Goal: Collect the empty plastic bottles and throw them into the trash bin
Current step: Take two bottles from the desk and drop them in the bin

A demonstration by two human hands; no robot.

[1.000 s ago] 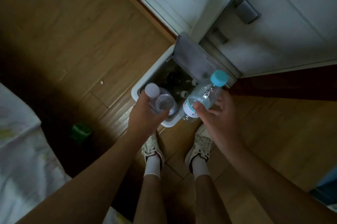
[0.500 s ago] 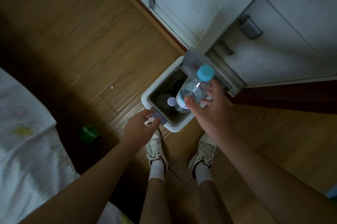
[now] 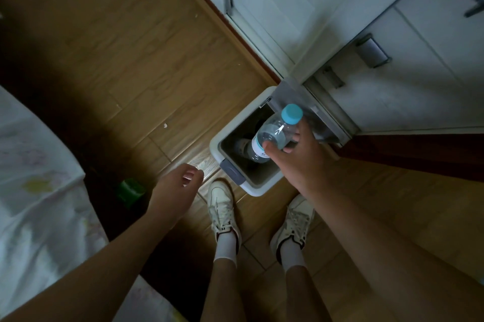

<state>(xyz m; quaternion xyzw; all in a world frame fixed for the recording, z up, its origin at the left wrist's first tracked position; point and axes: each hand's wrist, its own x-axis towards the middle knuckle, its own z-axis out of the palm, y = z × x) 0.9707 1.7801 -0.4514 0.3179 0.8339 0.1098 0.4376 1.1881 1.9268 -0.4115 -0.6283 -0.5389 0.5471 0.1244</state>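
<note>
A dim room with a wooden plank floor (image 3: 125, 65) is lying under you, white cabinet doors (image 3: 392, 33) are filling the upper right, and the corner of a pale bed sheet (image 3: 31, 190) is showing at the left. You are standing with both white sneakers just short of a small white trash bin (image 3: 217, 138) whose grey lid (image 3: 290, 96) is tipped open against the cabinet.

Your left hand (image 3: 175, 190) is now hanging empty beside the bin's near corner, fingers loosely curled and apart; a second ago it was holding two bottles over the opening, so those are presumably among the dark shapes lying at the bottom of the bin. That part of the job looks done.

Your right hand (image 3: 296, 162) is clamping its thumb and fingers around the belly of the clear plastic bottle (image 3: 272, 135), which is tilting with its turquoise cap (image 3: 292, 113) pointing up toward the lid and its base down over the opening. Compared with a moment ago, the bottle is sitting lower and further over the bin's mouth.

Releasing it here should drop it inside; the base looks well within the rim. A green object (image 3: 129, 189) is resting on the dark floor near the bed, and you cannot tell from here what it is.
</note>
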